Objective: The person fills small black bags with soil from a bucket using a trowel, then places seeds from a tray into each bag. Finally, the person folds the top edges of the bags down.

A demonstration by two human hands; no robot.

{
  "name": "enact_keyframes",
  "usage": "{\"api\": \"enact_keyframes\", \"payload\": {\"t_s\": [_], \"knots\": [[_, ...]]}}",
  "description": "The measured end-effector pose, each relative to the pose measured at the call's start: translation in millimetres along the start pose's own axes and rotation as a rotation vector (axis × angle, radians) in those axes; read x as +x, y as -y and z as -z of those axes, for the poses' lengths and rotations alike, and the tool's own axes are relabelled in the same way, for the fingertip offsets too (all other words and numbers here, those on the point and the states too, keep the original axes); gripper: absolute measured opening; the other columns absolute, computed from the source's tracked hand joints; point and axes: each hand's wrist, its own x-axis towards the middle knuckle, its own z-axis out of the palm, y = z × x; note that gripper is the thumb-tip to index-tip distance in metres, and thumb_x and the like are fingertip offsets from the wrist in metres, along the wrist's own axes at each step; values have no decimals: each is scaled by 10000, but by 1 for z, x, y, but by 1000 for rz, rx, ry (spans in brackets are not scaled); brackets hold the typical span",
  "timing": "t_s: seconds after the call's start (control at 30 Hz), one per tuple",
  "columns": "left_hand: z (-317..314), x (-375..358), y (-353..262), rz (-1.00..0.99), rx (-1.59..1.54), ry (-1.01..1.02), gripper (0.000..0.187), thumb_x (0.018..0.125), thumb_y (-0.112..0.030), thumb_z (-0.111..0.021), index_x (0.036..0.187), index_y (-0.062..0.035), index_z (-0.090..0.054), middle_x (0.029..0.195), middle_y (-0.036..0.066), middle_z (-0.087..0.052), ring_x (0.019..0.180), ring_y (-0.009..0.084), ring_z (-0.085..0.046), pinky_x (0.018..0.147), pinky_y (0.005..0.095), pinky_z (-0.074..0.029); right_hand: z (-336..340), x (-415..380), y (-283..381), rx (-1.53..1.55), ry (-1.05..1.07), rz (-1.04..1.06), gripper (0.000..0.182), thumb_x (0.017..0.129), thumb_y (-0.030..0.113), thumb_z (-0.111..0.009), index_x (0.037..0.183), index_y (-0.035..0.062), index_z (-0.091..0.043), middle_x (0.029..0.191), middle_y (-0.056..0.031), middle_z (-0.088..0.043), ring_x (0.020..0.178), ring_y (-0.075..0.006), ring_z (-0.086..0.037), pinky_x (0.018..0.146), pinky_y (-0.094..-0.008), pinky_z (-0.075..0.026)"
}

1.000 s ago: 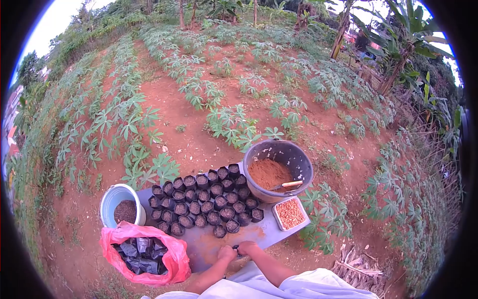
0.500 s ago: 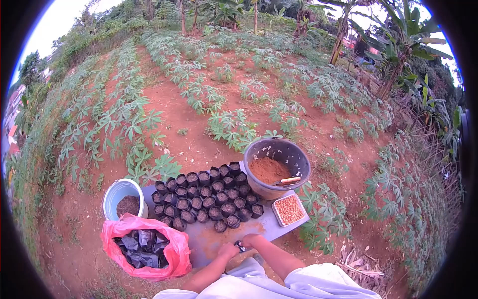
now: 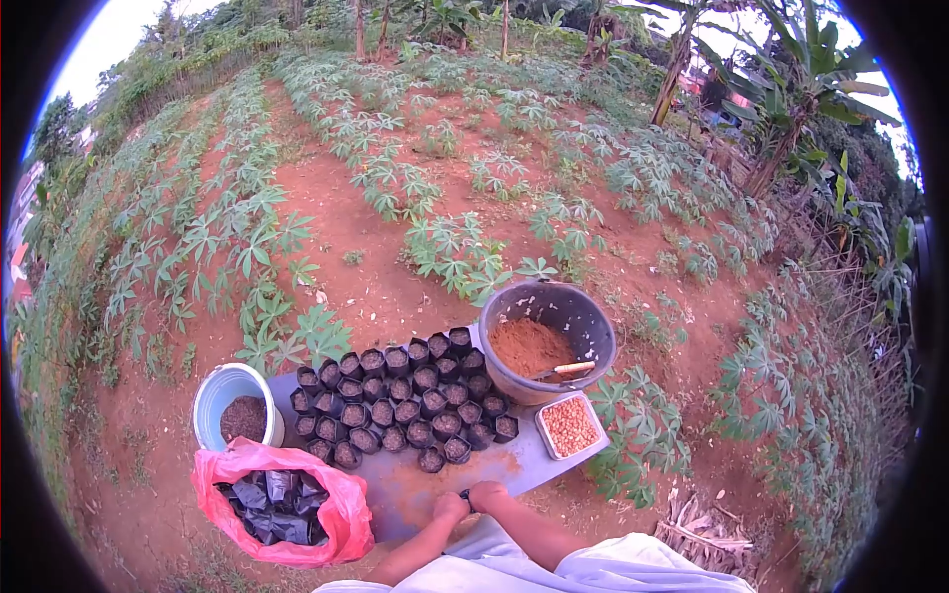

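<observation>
My left hand (image 3: 451, 507) and my right hand (image 3: 485, 495) are close together at the near edge of the grey table (image 3: 400, 494). Both are closed on a small black plastic planting bag (image 3: 465, 494), mostly hidden by the fingers. Beyond them, several soil-filled black bags (image 3: 419, 433) stand upright in packed rows. To the left, a pink plastic bag (image 3: 348, 509) is open, with flat black planting bags (image 3: 272, 521) inside it.
A large dark tub (image 3: 600, 341) holds reddish soil and a wooden-handled tool (image 3: 573, 368). In front of it is a white tray (image 3: 542, 423) of orange-yellow seeds (image 3: 570, 427). A pale blue bucket (image 3: 210, 405) with dark soil stands left. Leafy crop rows (image 3: 445, 247) lie beyond.
My hands have come closer together around the small black bag, which shows less now. The camera view has shifted slightly, moving the table things a little left.
</observation>
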Motion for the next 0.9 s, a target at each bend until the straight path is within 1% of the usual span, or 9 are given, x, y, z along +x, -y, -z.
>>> {"api": "enact_keyframes", "payload": {"t_s": [0.2,0.27,0.3,0.37,0.47,0.63,0.7,0.8,0.9], "knots": [[-7,-15,-2,51,-91,-121,429,853,-342,-599,1113,-8,-662,1219,200,-605,1184,318,-557,1002,394,-449,-4,-7,-5,14,-72,47,337,891,275,-518,1042,30,-693,1099,-177,-668,1035,-307,-645,861,-402,-513],[-17,-2,8,32,-67,-238,412,891,-398,-584,1012,-19,-694,1047,153,-691,1002,266,-664,864,373,-523,-10,5,-20,-10,-61,142,370,904,310,-511,1048,13,-680,1101,-190,-661,1040,-321,-636,873,-409,-503],[-13,3,10,31,-66,-251,412,891,-398,-584,1012,-19,-694,1047,153,-691,1002,266,-664,864,373,-523,-12,12,-25,-25,-46,233,407,917,344,-505,1055,-4,-667,1102,-204,-655,1045,-335,-627,886,-417,-493],[-6,12,14,94,-443,52,445,943,-429,-512,879,-28,-694,820,89,-713,731,199,-697,635,351,-534,-3,13,-27,70,-127,198,439,926,370,-494,1073,-13,-649,1113,-213,-646,1053,-347,-616,900,-422,-481],[-2,33,16,60,-469,93,484,979,-419,-436,802,-34,-670,688,56,-679,565,150,-651,489,320,-465,14,7,-26,196,-192,112,451,934,375,-490,1133,-9,-618,1160,-209,-626,1082,-347,-601,930,-419,-469],[11,43,19,50,-346,85,455,934,-401,-452,884,-14,-687,801,108,-708,704,233,-695,598,391,-521,4,19,-38,288,-213,86,462,941,397,-486,1107,-16,-611,1150,-219,-626,1078,-364,-594,924,-435,-458],[28,14,10,-25,-63,-312,460,901,-386,-478,1019,10,-680,917,167,-709,884,318,-690,771,410,-542,-3,21,-36,244,-243,110,456,947,396,-477,1105,-11,-612,1141,-223,-629,1074,-365,-598,919,-438,-461],[34,17,2,-5,-104,-152,445,894,-352,-498,1076,18,-666,993,205,-686,1011,348,-648,887,386,-516,11,-12,-18,278,-220,82,447,955,385,-465,1122,-3,-610,1135,-224,-630,1063,-363,-604,908,-438,-467],[37,21,0,-36,-71,-119,423,878,-360,-552,995,22,-690,981,201,-690,970,311,-669,864,377,-526,-1,-5,-13,273,-249,26,418,967,363,-447,1124,18,-624,1138,-212,-634,1056,-345,-613,905,-431,-475]]}}
